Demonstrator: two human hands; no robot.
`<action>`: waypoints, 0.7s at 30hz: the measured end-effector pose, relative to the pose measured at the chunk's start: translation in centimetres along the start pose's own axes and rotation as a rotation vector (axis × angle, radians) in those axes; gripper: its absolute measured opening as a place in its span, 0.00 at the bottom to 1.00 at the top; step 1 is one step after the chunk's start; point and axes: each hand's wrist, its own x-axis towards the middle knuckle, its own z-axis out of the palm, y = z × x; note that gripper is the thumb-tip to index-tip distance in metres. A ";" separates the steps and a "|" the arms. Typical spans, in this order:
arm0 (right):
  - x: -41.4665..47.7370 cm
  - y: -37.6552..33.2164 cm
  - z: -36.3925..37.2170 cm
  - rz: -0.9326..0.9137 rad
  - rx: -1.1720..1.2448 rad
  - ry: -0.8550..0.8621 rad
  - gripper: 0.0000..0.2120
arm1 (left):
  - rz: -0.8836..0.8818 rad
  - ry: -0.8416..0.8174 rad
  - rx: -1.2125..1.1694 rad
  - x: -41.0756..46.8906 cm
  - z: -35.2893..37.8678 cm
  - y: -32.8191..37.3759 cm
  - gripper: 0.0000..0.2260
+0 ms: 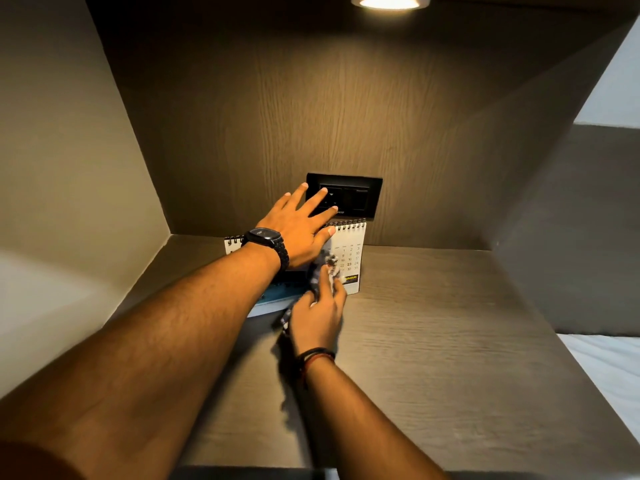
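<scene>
A white spiral-bound desk calendar [351, 252] stands on the brown shelf [433, 341], close to the back wall. My left hand [301, 226], with a dark watch on the wrist, reaches over the calendar's top edge with fingers spread and straight; whether it touches the calendar I cannot tell. My right hand [320, 315] grips a dark patterned cloth [320, 268] and holds it against the calendar's front face. The hands and the left arm hide the calendar's middle and lower left.
A black switch and socket plate [360, 197] sits on the back wall just behind the left fingertips. Side walls close the niche left and right. A round ceiling lamp [389, 1] glows overhead. White bedding [609, 368] lies beyond the shelf's right edge.
</scene>
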 end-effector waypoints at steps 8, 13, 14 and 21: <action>1.2 0.5 -0.7 0.070 0.010 0.092 0.26 | 0.006 -0.004 -0.007 0.2 0.2 -0.1 0.24; 0.4 -1.0 0.2 0.055 0.043 0.051 0.26 | 0.009 0.002 -0.024 0.4 0.2 -0.2 0.24; -0.3 -0.8 0.4 0.024 0.027 0.027 0.26 | 0.008 0.003 -0.032 0.4 0.2 -0.2 0.24; 1.6 -0.2 -0.6 0.174 0.066 0.137 0.25 | 0.018 0.015 -0.057 0.4 0.2 -0.1 0.23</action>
